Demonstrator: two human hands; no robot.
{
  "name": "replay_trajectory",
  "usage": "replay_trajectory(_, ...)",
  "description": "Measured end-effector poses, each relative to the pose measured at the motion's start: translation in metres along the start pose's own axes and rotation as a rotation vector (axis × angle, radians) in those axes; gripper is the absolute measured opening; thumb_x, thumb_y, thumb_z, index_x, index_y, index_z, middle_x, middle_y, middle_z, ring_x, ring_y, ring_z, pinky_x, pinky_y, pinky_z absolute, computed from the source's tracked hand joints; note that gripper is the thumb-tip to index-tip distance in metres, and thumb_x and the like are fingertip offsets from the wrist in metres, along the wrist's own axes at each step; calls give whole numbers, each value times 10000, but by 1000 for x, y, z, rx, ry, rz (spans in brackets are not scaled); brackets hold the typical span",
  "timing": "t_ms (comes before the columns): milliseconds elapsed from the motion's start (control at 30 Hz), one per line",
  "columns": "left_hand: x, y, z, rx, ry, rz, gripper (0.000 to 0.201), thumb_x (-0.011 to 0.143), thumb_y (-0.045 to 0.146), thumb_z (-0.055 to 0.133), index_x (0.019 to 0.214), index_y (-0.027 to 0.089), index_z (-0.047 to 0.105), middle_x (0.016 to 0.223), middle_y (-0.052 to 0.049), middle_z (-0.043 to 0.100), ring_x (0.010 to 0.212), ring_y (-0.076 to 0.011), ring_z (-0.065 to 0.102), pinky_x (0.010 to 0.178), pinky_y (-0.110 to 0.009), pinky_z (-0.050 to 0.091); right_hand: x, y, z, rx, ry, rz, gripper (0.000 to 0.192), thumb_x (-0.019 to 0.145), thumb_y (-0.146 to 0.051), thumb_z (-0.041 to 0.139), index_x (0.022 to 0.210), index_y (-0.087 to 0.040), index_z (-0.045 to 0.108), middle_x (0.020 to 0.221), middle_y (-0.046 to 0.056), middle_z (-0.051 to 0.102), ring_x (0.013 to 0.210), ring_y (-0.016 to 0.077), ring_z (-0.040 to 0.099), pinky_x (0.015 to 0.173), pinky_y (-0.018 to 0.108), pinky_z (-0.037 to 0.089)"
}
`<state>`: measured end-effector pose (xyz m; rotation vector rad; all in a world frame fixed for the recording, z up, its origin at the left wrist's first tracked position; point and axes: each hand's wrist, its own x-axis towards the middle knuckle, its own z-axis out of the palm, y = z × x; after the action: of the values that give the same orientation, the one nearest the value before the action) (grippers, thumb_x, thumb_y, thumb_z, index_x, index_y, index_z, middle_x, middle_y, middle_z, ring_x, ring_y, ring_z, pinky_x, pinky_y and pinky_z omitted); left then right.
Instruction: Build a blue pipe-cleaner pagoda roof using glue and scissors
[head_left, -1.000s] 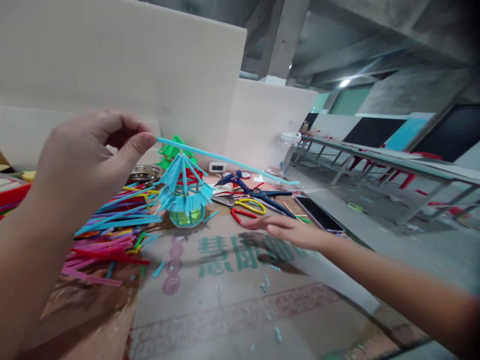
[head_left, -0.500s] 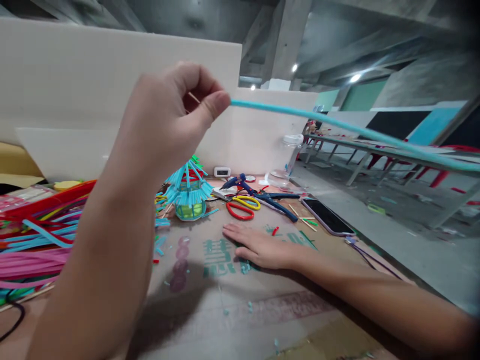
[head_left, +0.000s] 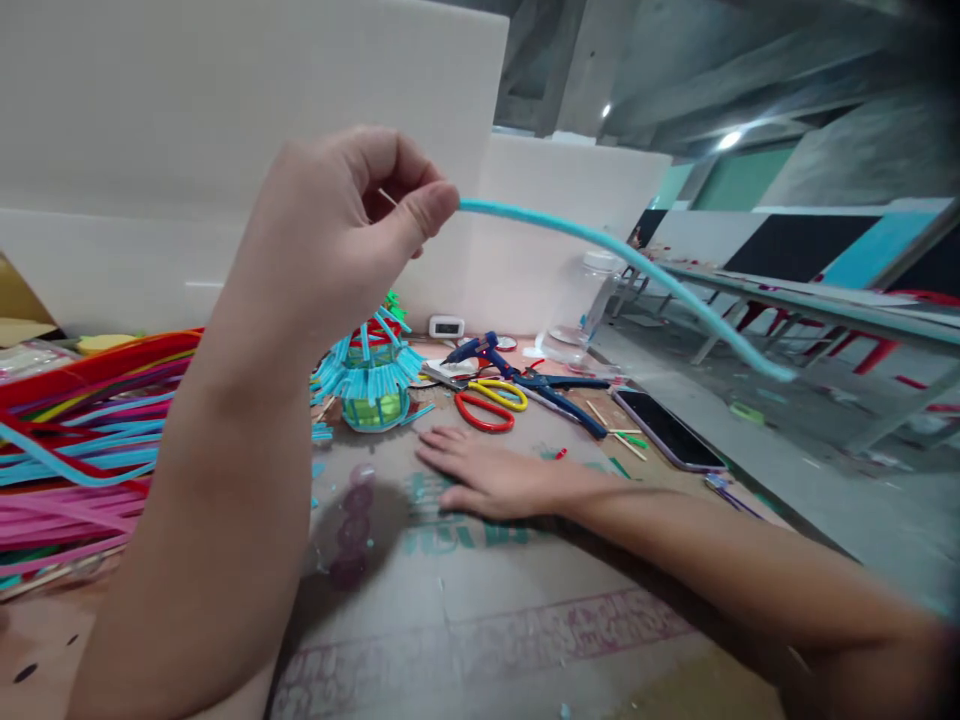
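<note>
Raised above the cardboard-covered table point(head_left: 480, 620), the left hand point(head_left: 337, 240) pinches one end of a long, drooping light-blue pipe cleaner point(head_left: 630, 260), the right hand point(head_left: 487, 475) lying flat and empty below; so slight a fingertip grip could let it slip.

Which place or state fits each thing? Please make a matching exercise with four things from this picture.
Things:
1. light blue pipe cleaner
2. right hand
3. smartphone
4. red-handled scissors

Places or states:
A. lying screen up near the table's right edge
B. pinched in the left hand, raised in the air
C. lying just beyond the flat hand's fingertips
D. palm down on the cardboard

Pairs: 1-B, 2-D, 3-A, 4-C
</note>
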<state>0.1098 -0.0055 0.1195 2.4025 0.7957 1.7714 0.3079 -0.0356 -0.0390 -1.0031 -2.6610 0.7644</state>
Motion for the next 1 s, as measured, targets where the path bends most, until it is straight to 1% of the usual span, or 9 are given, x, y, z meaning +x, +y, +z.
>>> replay_trajectory(167, 0, -4, -3, -11, -17, 18, 162, 875, 288, 594, 868, 147, 674, 729, 5, 624, 634, -87, 595, 584, -238, 438, -6, -38, 12, 669, -579, -252, 673, 937, -636, 342, 1166, -101, 682, 1177, 147, 697, 1186, 216, 612, 992, 293, 465)
replay_trajectory(300, 1, -4, 0, -31, -18, 28, 142, 871, 275, 597, 852, 156, 670, 730, 4, 623, 625, -87, 597, 581, -239, 445, 3, -39, -2, 403, -85, -66, 533, 991, -461, 384, 1343, -95, 547, 1412, 174, 528, 1318, 211, 490, 1103, 349, 358)
replay_trajectory(433, 1, -1, 1, -26, -15, 23, 138, 861, 288, 603, 842, 168, 670, 710, 14, 619, 617, -82, 590, 563, -217, 427, 37, -36, 32, 75, -7, -186, 593, 851, -370, 668, 1353, -86, 530, 1501, 209, 400, 1424, 292, 319, 1165, 437, 242)
replay_trajectory(600, 0, -2, 0, -35, -19, 13, 152, 861, 282, 604, 849, 146, 670, 699, 11, 615, 623, -74, 576, 572, -194, 415, 43, -59, 70, 438, -753, -481, 255, 823, -380, 688, 848, -135, 752, 996, 35, 760, 998, 159, 694, 844, 136, 494)
replay_trajectory(667, 1, -3, 0, -29, -19, 8, 165, 858, 293, 612, 854, 141, 676, 695, 4, 618, 618, -77, 570, 560, -189, 403, 28, -55, 52, 511, -595, -339, 351, 950, -382, 511, 1054, -122, 724, 1032, 52, 752, 982, 137, 698, 871, 167, 499)
replay_trajectory(733, 1, -4, -1, -13, -9, 10, 182, 861, 317, 614, 855, 148, 681, 687, 5, 620, 609, -75, 563, 544, -181, 385, 8, -38, 24, 412, -181, -144, 423, 1014, -382, 358, 1271, -174, 621, 1188, 63, 703, 1126, 136, 638, 1001, 247, 455)
replay_trajectory(833, 0, -5, -4, 4, 11, 2, 187, 865, 331, 614, 862, 159, 690, 681, 8, 629, 604, -70, 561, 525, -169, 368, -24, -8, -7, 150, 68, 13, 536, 945, -409, 515, 1423, -170, 478, 1548, 132, 350, 1453, 221, 263, 1201, 406, 160)
replay_trajectory(933, -1, -4, -7, 9, 20, -27, 178, 861, 321, 624, 875, 160, 699, 676, 9, 635, 597, -66, 560, 513, -162, 363, -55, -1, -12, -12, 16, 71, 651, 927, -444, 533, 1483, -140, 380, 1587, 163, 217, 1488, 275, 114, 1196, 501, 80)
replay_trajectory(1000, -2, -2, -8, 14, 28, -39, 181, 860, 322, 628, 872, 159, 705, 664, 14, 633, 588, -62, 557, 512, -160, 364, -74, -8, -13, 160, -211, -49, 540, 939, -466, 506, 1402, -188, 514, 1523, 116, 397, 1456, 249, 251, 1182, 432, 207)
